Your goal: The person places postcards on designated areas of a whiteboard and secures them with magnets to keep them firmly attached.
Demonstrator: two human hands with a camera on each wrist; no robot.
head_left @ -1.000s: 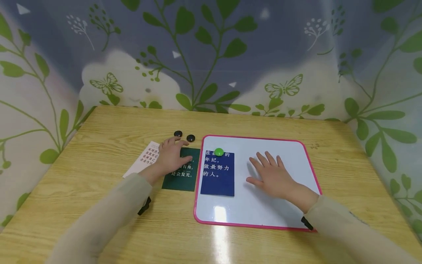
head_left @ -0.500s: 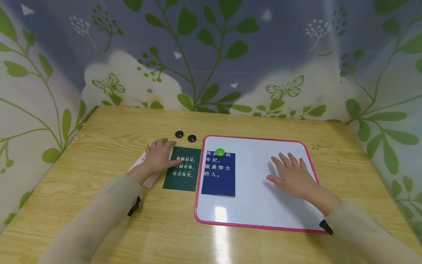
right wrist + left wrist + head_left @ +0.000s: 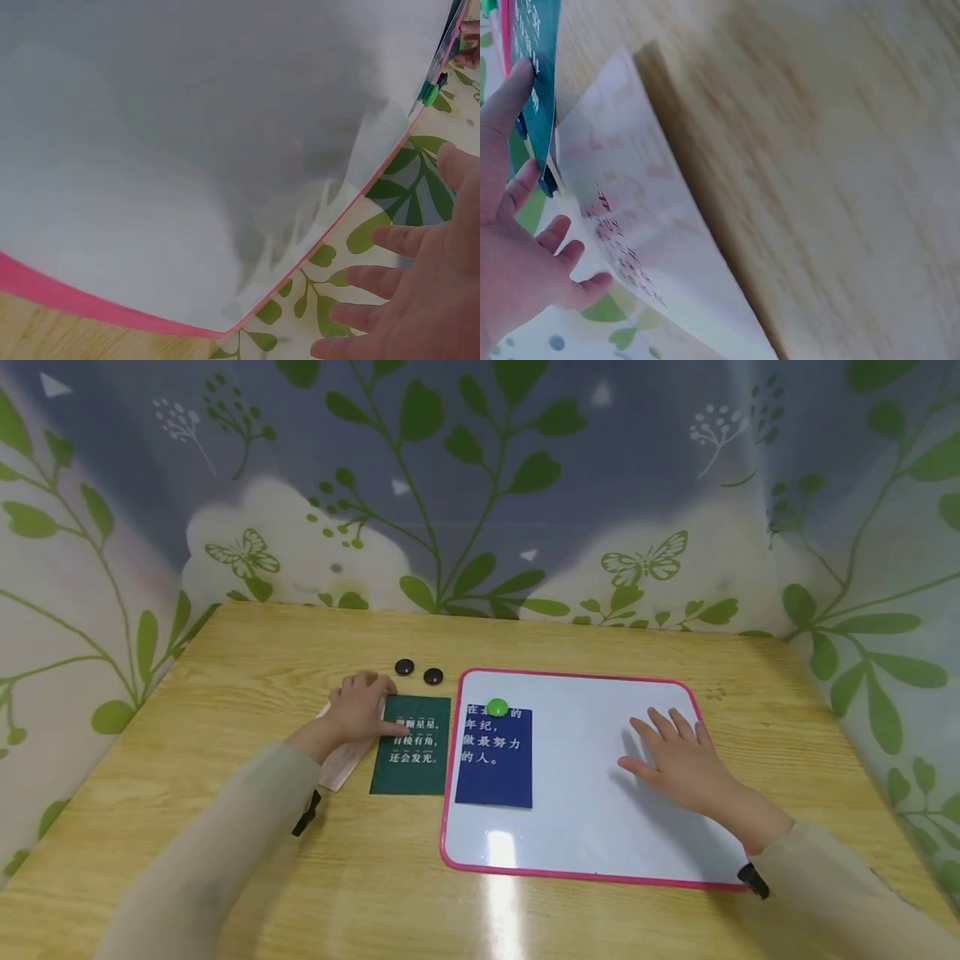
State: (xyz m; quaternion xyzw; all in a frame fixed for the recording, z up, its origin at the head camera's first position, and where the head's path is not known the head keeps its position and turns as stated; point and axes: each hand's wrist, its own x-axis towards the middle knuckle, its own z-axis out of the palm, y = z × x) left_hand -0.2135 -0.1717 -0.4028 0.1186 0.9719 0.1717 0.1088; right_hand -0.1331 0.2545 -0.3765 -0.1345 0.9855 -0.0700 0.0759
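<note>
Leaf-and-butterfly backdrop [image 3: 570,607] beyond both hands: green stems, pale cloud, dusky blue above. Wood-grain counter [image 3: 337,877] below both hands (a streak of glare runs down it between the forearms). White board [image 3: 585,827], pink-rimmed, under the right hand; its left edge lies just past the left hand's thumb tip. Pale beige sleeves [image 3: 225,835] reach in behind each hand.

Right hand [image 3: 678,768]: palm down, fingers spread, hovering over the board's right part, shadow below. Left hand [image 3: 356,710]: fingers apart and slightly bent, thumb stretched sideways. Cannot tell whether it touches the cards.

Blue card [image 3: 495,785], white characters, on the board's left end, between the hands. Green card [image 3: 408,777], white characters, on the counter just right of the left hand, thumb over its face. Pale card [image 3: 345,764], lying slanted, partly hidden beneath the left hand (reddish characters show from the left wrist).

Green disc [image 3: 497,707] at the blue card's top edge, right of the left hand. Two glossy black discs [image 3: 405,667] on the counter, just beyond the left hand's fingertips, near each other but apart.
</note>
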